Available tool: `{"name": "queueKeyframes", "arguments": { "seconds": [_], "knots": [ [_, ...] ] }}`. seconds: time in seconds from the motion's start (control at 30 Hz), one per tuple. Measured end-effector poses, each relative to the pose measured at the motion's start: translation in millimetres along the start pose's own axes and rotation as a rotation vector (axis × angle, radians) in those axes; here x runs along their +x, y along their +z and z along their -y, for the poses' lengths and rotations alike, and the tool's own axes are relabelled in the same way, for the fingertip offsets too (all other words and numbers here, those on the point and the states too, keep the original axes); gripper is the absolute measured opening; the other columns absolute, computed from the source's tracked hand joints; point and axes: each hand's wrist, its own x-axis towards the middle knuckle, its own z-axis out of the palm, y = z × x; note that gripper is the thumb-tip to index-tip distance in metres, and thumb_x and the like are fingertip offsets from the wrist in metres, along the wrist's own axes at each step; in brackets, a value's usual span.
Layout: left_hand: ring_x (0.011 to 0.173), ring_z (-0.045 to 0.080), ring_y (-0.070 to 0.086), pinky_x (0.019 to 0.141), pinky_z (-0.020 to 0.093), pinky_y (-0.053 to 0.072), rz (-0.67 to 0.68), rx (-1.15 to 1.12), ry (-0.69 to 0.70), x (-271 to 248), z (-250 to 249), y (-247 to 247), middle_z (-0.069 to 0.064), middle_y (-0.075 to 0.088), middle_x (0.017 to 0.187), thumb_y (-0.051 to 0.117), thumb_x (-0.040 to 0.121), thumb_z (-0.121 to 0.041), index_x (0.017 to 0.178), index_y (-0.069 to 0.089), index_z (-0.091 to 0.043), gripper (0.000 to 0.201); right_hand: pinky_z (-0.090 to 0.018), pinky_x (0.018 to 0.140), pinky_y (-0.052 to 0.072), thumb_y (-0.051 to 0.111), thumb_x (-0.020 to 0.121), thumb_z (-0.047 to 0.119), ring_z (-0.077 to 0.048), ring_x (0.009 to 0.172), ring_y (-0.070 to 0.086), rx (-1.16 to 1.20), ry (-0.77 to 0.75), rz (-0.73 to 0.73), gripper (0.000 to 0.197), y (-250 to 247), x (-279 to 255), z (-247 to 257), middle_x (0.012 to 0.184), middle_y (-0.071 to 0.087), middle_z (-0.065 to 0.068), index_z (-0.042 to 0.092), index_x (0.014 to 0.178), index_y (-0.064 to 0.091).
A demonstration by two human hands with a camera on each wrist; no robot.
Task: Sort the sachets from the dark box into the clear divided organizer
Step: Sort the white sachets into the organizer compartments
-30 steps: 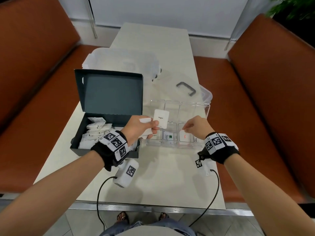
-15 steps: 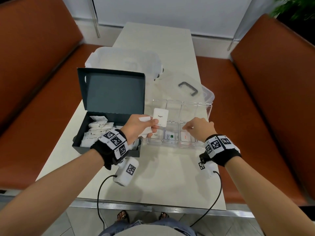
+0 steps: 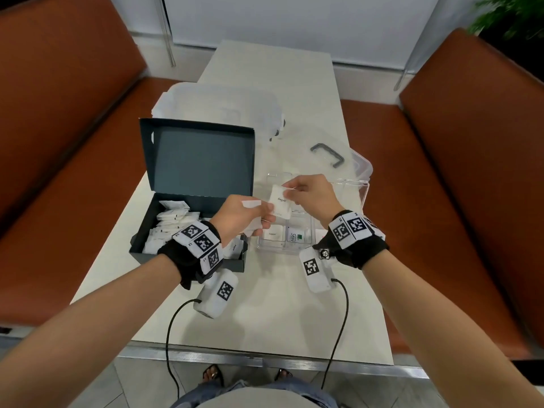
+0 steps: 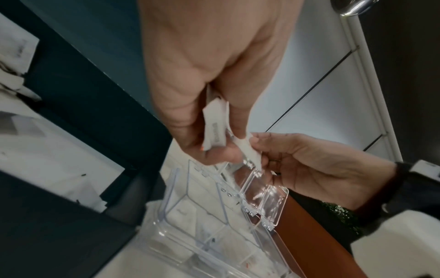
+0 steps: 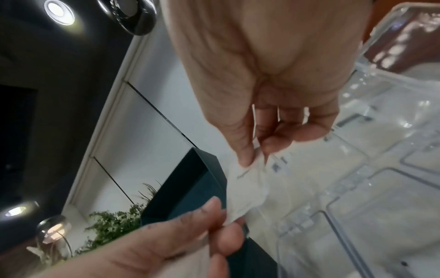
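A white sugar sachet (image 3: pixel 280 200) (image 4: pixel 247 152) (image 5: pixel 247 190) hangs above the clear divided organizer (image 3: pixel 363 198), held at both ends. My right hand (image 3: pixel 290 189) pinches its top corner between thumb and forefinger. My left hand (image 3: pixel 266 214) pinches its lower edge and also holds a small bunch of other sachets (image 4: pixel 215 127) against the palm. The dark box (image 3: pixel 159 254) stands open on the left, its lid upright, with several white sachets (image 3: pixel 173 222) inside. The organizer's near compartments hold a sugar sachet (image 3: pixel 273 233) and a Stevia sachet (image 3: pixel 295 237).
A clear lid with a grey handle (image 3: pixel 326 154) lies behind the organizer, and a white plastic tub (image 3: pixel 217 104) behind the dark box. Brown benches (image 3: pixel 459 160) flank the narrow table (image 3: pixel 265 313). Cables hang from both wrist units over the near table edge.
My right hand has left the organizer's near right compartment and moved up and left to take the top of the sugar sachet that my left hand held up. The left hand has stayed put.
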Motion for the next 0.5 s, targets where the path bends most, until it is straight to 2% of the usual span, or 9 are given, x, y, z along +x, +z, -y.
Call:
{"name": "queueKeyframes", "arguments": {
  "seconds": [0.1, 0.17, 0.23, 0.33, 0.5],
  "knots": [
    [0.059, 0.021, 0.058, 0.048, 0.026, 0.046, -0.15, 0.009, 0.007, 3, 0, -9, 0.015, 0.068, 0.078, 0.065, 0.09, -0.01, 0.09, 0.066, 0.002, 0.012, -0.029, 0.086, 0.049, 0.066, 0.083, 0.011, -0.018, 0.089, 0.061, -0.115, 0.066, -0.037, 0.015, 10, 4, -5, 0.095, 0.071, -0.01, 0.012, 0.096, 0.073],
    [0.056, 0.021, 0.056, 0.048, 0.026, 0.044, -0.191, -0.023, 0.008, 3, -1, -13, 0.016, 0.066, 0.078, 0.063, 0.091, -0.007, 0.091, 0.065, 0.003, 0.011, -0.038, 0.093, 0.048, 0.063, 0.084, 0.013, -0.023, 0.098, 0.062, -0.25, 0.104, 0.017, 0.016, 20, 3, -8, 0.1, 0.07, -0.008, 0.015, 0.098, 0.072],
    [0.056, 0.022, 0.053, 0.045, 0.025, 0.042, -0.188, -0.069, 0.005, 1, -3, -14, 0.018, 0.064, 0.078, 0.062, 0.092, -0.005, 0.096, 0.063, 0.008, 0.013, -0.042, 0.097, 0.043, 0.061, 0.085, 0.016, -0.024, 0.102, 0.06, -0.379, 0.118, 0.064, 0.016, 31, 0, -8, 0.101, 0.069, -0.004, 0.021, 0.095, 0.072],
    [0.057, 0.023, 0.053, 0.044, 0.023, 0.041, -0.168, -0.075, 0.017, -2, -5, -15, 0.02, 0.062, 0.08, 0.061, 0.092, -0.004, 0.101, 0.062, 0.011, 0.017, -0.042, 0.1, 0.037, 0.059, 0.084, 0.017, -0.023, 0.102, 0.059, -0.451, 0.152, 0.086, 0.015, 44, -4, -9, 0.098, 0.068, 0.0, 0.026, 0.09, 0.069],
    [0.059, 0.024, 0.054, 0.046, 0.024, 0.042, -0.157, -0.099, 0.014, -4, -2, -17, 0.02, 0.062, 0.081, 0.06, 0.093, -0.005, 0.103, 0.061, 0.012, 0.019, -0.039, 0.093, 0.03, 0.06, 0.083, 0.019, -0.02, 0.095, 0.057, -0.537, 0.152, 0.091, 0.012, 46, -4, -15, 0.084, 0.064, 0.007, 0.028, 0.085, 0.067]
  ]
}}
